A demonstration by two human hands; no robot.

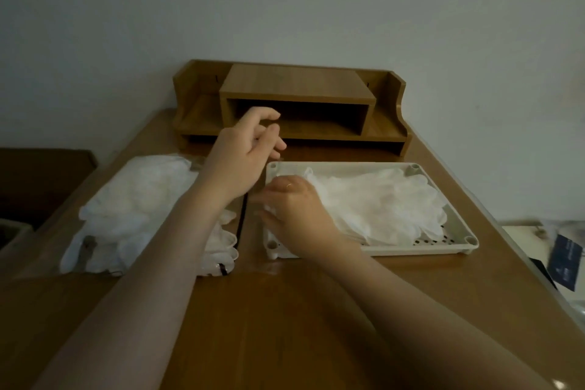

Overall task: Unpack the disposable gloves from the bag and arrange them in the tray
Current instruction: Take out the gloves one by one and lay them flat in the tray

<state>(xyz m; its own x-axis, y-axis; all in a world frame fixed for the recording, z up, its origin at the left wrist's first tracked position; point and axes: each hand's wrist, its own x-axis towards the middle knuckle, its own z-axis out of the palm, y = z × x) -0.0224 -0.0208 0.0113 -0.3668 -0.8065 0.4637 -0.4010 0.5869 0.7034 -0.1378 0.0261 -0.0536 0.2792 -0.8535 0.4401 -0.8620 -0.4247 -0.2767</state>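
Gloves [376, 203] lie piled in the tray [421, 248], centre right.
Right hand [297, 215] presses their left edge, fingers' grip unclear; left hand [243, 152] hovers above, fingers loosely curled, empty.

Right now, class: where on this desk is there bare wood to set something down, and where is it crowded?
Bare wood: the near desk in front of the tray and the gloves in the bag, between the forearms. Crowded: the narrow strip between bag and tray, under the left hand, and the tray's left end, under the right hand.
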